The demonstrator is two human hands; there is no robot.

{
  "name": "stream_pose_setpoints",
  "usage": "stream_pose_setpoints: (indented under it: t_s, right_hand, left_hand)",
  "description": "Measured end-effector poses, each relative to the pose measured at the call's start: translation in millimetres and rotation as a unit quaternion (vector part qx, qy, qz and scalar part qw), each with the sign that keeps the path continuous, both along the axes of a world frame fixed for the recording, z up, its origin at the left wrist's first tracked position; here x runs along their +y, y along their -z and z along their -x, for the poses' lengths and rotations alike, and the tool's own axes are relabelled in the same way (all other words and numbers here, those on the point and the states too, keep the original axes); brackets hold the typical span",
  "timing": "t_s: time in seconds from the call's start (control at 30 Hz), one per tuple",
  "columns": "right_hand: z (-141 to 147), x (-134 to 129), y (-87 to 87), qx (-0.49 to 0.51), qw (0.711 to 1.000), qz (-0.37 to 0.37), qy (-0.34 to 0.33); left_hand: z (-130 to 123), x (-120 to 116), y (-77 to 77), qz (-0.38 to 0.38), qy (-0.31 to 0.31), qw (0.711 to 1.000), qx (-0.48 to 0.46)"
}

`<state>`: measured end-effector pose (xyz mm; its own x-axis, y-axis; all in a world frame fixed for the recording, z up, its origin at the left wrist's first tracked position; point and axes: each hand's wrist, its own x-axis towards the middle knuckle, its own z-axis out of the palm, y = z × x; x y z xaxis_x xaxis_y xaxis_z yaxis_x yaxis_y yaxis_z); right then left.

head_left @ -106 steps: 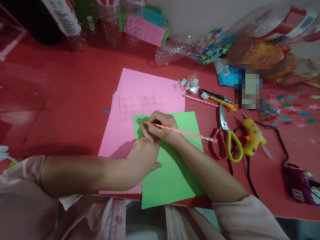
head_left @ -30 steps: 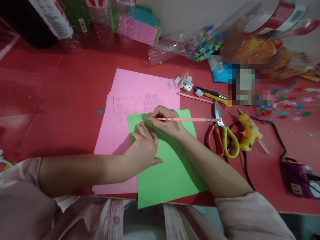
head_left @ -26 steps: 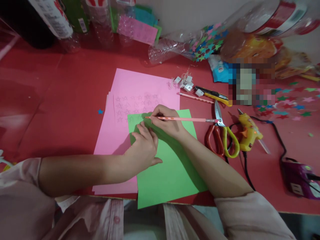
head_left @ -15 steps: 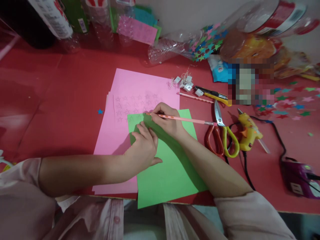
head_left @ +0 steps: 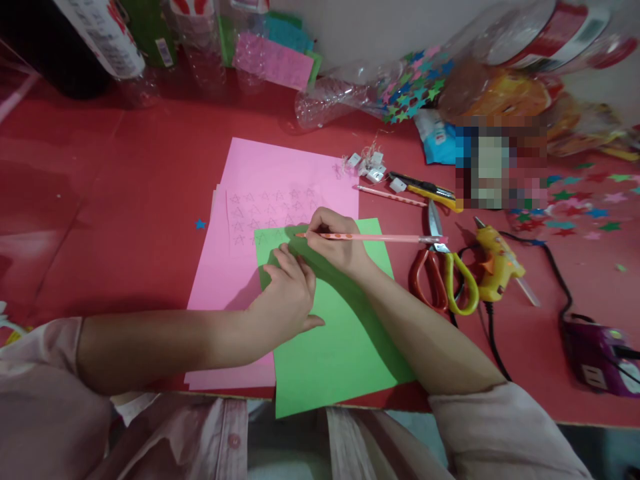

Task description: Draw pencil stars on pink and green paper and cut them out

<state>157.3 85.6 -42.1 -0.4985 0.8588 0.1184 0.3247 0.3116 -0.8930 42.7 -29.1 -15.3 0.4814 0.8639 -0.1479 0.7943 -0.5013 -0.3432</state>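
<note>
Left forearm (head_left: 190, 340) is lying almost level across the near side of the desk (head_left: 125, 253); left hand (head_left: 286, 293) is resting palm-down on the green sheet (head_left: 330, 353), fingers lying loosely together, thumb sticking out. Right forearm (head_left: 425, 333) is slanting up from the lower right; right hand (head_left: 334, 237) is curling, fingers clamping the pencil (head_left: 385, 238) near its point.

Pink sheets (head_left: 220, 280) are lying under the green sheet at left, showing rows of drawn stars (head_left: 265, 212); the green one is covering part of the bottom row and overhanging the near desk edge. Pencil is running nearly horizontal, peach with orange spots, tip sitting just inside the green top edge. Can't tell if it's touching.

Around, left to right: blue star (head_left: 201, 225) is lying beside the pink sheets, clear bottle (head_left: 323, 103) is lying behind them, white tags (head_left: 374, 170) are bunching at their right corner, then second pencil (head_left: 393, 195), cutter (head_left: 435, 195), scissors (head_left: 435, 220), yellow glue gun (head_left: 495, 267), purple box (head_left: 590, 360). Pencil's eraser end is crossing over the scissors; left hand is hiding some of the green sheet.
</note>
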Motion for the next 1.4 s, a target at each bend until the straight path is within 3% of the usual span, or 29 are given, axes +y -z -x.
stream_pose_setpoints:
  t_s: [0.9,1.4]
  right_hand:
    - [4.5,-6.0,-1.2,-0.018,0.999,0.029,-0.017]
    - [4.8,-7.1,0.1,-0.022,0.999,-0.008,0.031]
  left_hand:
    - [-0.5,0.1,-4.1,0.016,-0.011,1.0,0.006]
    - [-0.4,0.7,-1.9,0.018,-0.012,1.0,-0.013]
